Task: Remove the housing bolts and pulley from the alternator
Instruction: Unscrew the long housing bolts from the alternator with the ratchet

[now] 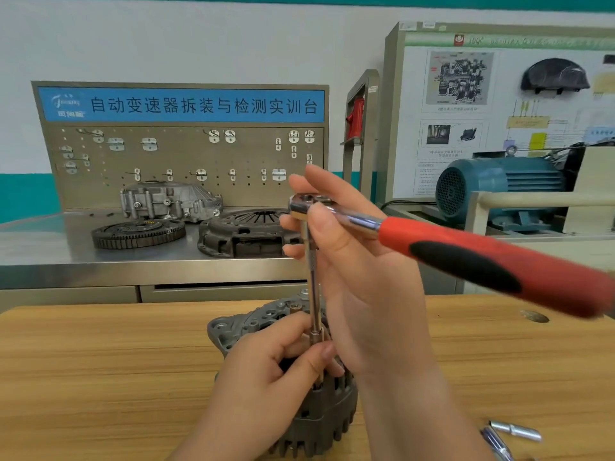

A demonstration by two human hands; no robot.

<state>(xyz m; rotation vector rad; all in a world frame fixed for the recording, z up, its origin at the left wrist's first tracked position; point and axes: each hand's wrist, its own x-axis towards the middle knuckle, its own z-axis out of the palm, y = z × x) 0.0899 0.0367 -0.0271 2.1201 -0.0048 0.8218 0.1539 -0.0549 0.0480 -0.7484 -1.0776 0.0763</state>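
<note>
The grey alternator (319, 410) stands on end on the wooden table (100, 361), near the front centre. A ratchet wrench (466, 254) with a red and black handle points right, and its long chrome extension (313, 294) runs straight down to a socket at the alternator's top. My right hand (352, 257) holds the ratchet head, thumb and fingers around it. My left hand (266, 371) grips the top of the alternator and pinches the socket end of the extension. The bolt under the socket is hidden.
Chrome sockets (514, 430) lie on the table at the front right. Behind it, a steel bench (50, 247) carries a flywheel (138, 232), a clutch cover (246, 232) and a gearbox housing (169, 201). A teal electric motor (492, 191) stands at the right.
</note>
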